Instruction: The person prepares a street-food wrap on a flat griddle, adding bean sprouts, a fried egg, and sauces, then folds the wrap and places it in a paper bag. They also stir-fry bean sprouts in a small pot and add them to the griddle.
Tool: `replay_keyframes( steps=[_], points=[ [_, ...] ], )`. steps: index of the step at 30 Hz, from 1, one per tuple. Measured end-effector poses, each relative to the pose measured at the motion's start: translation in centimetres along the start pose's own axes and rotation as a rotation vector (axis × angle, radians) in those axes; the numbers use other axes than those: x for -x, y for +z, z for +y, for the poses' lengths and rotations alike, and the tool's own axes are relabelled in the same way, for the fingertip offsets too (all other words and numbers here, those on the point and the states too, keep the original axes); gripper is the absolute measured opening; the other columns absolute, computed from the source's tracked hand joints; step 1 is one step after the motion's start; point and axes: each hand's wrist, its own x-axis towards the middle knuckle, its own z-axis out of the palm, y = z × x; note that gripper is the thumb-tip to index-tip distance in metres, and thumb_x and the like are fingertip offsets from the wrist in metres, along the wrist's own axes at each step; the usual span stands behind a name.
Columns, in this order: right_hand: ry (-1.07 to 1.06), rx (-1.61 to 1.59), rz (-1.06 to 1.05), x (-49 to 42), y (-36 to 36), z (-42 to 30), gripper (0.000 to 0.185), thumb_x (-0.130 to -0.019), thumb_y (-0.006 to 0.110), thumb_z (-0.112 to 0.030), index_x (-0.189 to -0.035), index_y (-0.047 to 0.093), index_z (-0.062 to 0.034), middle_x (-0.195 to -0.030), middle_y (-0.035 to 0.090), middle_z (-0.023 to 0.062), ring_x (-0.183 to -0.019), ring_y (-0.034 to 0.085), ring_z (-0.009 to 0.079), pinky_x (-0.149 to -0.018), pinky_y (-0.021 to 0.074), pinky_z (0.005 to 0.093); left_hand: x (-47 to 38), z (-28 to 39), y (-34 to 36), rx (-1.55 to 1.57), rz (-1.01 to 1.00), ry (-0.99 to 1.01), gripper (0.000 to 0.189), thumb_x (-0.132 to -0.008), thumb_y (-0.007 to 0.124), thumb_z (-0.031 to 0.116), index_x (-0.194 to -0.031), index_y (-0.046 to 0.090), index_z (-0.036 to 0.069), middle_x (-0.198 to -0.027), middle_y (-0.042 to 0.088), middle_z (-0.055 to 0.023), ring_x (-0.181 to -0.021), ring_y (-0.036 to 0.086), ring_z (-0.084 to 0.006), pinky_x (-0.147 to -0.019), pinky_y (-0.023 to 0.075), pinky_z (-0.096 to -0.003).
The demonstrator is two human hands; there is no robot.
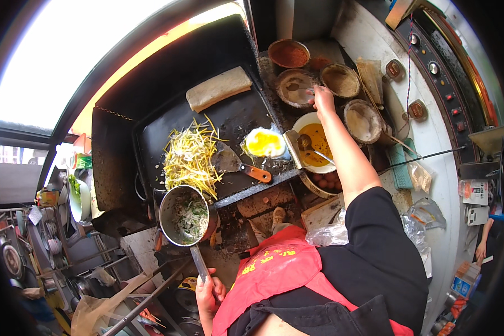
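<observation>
My left hand (pixel 208 292) grips the handle of a metal saucepan (pixel 164 222), held at the front edge of a flat griddle (pixel 245 119). Chopped greens and pale shreds (pixel 191 220) lie inside the pan. My right hand (pixel 323 100) reaches over a bowl of pale seasoning (pixel 285 88), pinching what looks like a spoon handle; its far end is hard to make out. On the griddle are a heap of yellow shreds (pixel 191 155), a frying egg with broken yolk (pixel 264 143) and a scraper with a wooden handle (pixel 256 172). A long pale slab (pixel 219 89), perhaps dough, rests behind them.
Beside the griddle stands a white bowl of yellow oil (pixel 315 161) with a ladle (pixel 305 143). Below it is a pot of eggs (pixel 325 182). More seasoning bowls (pixel 289 53) cluster at the back. Another person's hand (pixel 481 252) shows at far right.
</observation>
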Motion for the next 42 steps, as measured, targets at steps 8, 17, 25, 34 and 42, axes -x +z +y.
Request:
replay_keyframes(
  steps=[8,17,25,34,42],
  points=[
    [-0.109,-0.063,0.032,2.8,-3.5,-0.3,0.029,-0.098,0.045,-0.026,-0.112,0.056,-0.0037,-0.093,0.070,0.0072,-0.051,0.052,0.0064,-0.043,0.0348,0.0208,-0.1,-0.2,-0.3,-0.019,0.002,-0.003,0.025,-0.100,0.045,0.022,-0.117,0.049,0.004,-0.056,0.042,-0.0043,-0.039,0.037,-0.0121,-0.039,0.0338,-0.0257],
    [-0.087,-0.131,0.070,4.0,-5.7,1.5,0.025,-0.097,0.043,-0.021,-0.106,0.058,-0.0030,-0.089,0.071,0.0096,-0.050,0.053,0.0085,-0.047,0.0369,0.0223,-0.2,-0.1,-0.5,-0.018,-0.019,-0.011,0.026,-0.100,0.045,0.022,-0.118,0.048,0.005,-0.057,0.041,-0.0041,-0.039,0.037,-0.0125,-0.039,0.0335,-0.0257],
    [-0.117,-0.224,0.054,4.4,-6.3,1.7,0.024,-0.098,0.043,-0.023,-0.106,0.058,-0.0060,-0.088,0.071,0.0086,-0.050,0.051,0.0053,-0.044,0.0326,0.0181,0.0,0.0,-0.1,-0.026,-0.016,-0.015,0.025,-0.100,0.045,0.023,-0.118,0.048,0.006,-0.057,0.042,-0.0038,-0.039,0.038,-0.0127,-0.039,0.0332,-0.0253],
    [-0.109,-0.427,-0.354,14.6,1.2,-1.3,0.024,-0.100,0.041,-0.018,-0.106,0.059,-0.0024,-0.092,0.070,0.0158,-0.057,0.052,0.0057,-0.051,0.0413,0.0163,-0.3,0.4,0.3,0.005,-0.033,-0.038,0.025,-0.099,0.044,0.021,-0.117,0.048,0.004,-0.058,0.043,-0.0040,-0.040,0.040,-0.0125,-0.040,0.0325,-0.0248],
    [-0.036,-0.322,-0.680,22.0,10.5,0.3,0.023,-0.100,0.043,-0.019,-0.104,0.060,-0.0036,-0.091,0.070,0.0113,-0.061,0.053,0.0050,-0.055,0.0400,0.0175,0.1,-0.2,-0.3,0.038,-0.035,-0.033,0.026,-0.099,0.045,0.022,-0.117,0.048,0.005,-0.061,0.046,-0.0043,-0.043,0.043,-0.0127,-0.041,0.0345,-0.0249]
  ],
)
